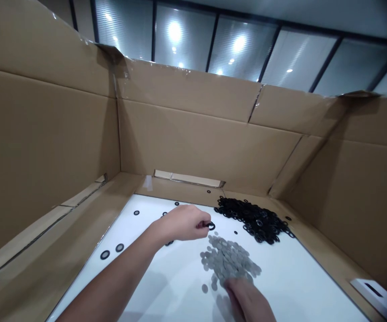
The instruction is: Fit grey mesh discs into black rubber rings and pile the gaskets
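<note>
My left hand point(186, 222) is closed, its fingertips pinching a black ring point(212, 226) above the white board. Just below it spreads a pile of small grey translucent discs point(228, 255). At the near edge of that pile is my right hand point(248, 298), with its fingertips down among the discs and pressed together. Whatever they may grip is hidden. Beyond the discs, a heap of black rings point(255, 218) lies at the far right of the board.
Several rings with grey centres, such as one ring point(120, 247), lie on the white board point(166, 277) at the left. Tall cardboard walls point(186, 134) stand around it. A white box-like object point(376, 293) sits at the right edge.
</note>
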The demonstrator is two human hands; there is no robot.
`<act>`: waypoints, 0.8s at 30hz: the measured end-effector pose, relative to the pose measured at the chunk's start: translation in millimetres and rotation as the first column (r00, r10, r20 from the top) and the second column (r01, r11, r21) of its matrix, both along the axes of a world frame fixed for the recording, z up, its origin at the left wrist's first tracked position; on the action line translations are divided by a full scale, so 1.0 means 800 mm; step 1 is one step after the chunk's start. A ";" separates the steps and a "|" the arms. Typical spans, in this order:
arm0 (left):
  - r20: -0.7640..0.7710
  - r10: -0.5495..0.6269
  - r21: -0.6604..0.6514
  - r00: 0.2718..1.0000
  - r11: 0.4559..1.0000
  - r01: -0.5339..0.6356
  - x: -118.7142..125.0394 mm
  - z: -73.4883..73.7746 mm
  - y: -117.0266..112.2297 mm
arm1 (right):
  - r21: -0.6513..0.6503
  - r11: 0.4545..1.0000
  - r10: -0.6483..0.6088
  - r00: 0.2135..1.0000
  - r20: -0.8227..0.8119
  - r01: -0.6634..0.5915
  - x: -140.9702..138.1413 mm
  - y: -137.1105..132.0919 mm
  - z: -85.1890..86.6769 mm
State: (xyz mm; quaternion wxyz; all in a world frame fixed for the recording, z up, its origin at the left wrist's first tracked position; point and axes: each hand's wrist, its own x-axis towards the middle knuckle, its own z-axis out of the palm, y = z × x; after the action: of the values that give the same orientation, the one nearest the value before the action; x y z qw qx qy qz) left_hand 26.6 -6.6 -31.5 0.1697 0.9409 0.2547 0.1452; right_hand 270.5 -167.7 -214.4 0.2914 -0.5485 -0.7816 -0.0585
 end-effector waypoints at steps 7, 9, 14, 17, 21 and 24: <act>-0.015 0.044 -0.057 0.999 0.997 -0.044 -0.005 0.003 0.003 | -0.176 0.983 -0.106 0.947 -0.305 0.053 0.011 0.069 0.050; -0.010 0.047 -0.056 0.999 0.997 -0.047 -0.006 0.001 0.005 | -0.227 0.973 -0.114 0.930 -0.349 0.034 0.017 0.084 0.058; 0.012 0.036 -0.054 0.999 0.998 -0.035 -0.009 -0.001 0.011 | -0.345 0.938 -0.132 0.905 -0.405 -0.018 0.028 0.101 0.073; 0.007 0.044 -0.048 0.999 0.998 -0.044 -0.010 -0.001 0.013 | -0.368 0.929 -0.131 0.896 -0.425 -0.039 0.032 0.101 0.078; 0.000 0.041 -0.035 0.999 0.999 -0.041 -0.009 -0.003 0.015 | -0.397 0.917 -0.143 0.907 -0.396 -0.029 0.036 0.097 0.082; -0.007 0.035 -0.045 0.999 0.998 -0.036 -0.009 -0.004 0.015 | -0.404 0.915 -0.156 0.921 -0.358 -0.002 0.039 0.093 0.084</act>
State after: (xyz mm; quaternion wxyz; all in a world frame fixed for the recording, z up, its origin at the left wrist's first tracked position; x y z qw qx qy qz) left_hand 19.4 5.7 -35.0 0.1873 0.9326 0.2751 0.1395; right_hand 301.7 -93.0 -146.8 0.3187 -0.6275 -0.6824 0.1976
